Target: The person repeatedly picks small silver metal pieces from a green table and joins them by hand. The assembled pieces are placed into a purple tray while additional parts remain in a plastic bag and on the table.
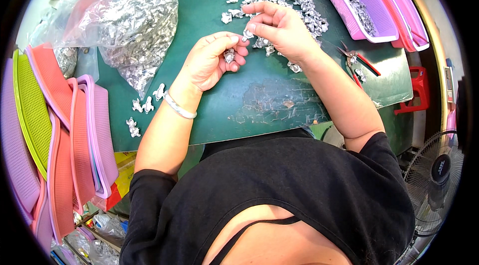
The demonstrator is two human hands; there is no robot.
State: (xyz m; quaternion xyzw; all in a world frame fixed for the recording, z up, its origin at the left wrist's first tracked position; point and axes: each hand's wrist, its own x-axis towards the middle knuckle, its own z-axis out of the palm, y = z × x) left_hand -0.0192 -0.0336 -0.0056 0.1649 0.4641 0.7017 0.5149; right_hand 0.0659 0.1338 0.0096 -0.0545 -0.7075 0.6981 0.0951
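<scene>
Over the green table [214,115], my left hand [212,58] is half curled, palm up, around a small silver metal casting [229,56]. Just to its right, my right hand [277,28] pinches another silver casting [247,34] between thumb and forefinger. Its other fingers are bent loosely above. Past the right hand lies a loose heap of similar castings [304,3], partly hidden by that hand and forearm. Several more castings [148,105] rest beside my left forearm, near the bracelet [180,104] on my wrist.
A clear plastic bag [144,20] full of castings stands at the back left. Stacked plastic baskets [60,165] crowd the left edge. A purple basket [381,28] holds castings at the back right, beside pink ones. Red-handled cutters [368,64] lie near my right forearm; a fan [431,180] stands lower right.
</scene>
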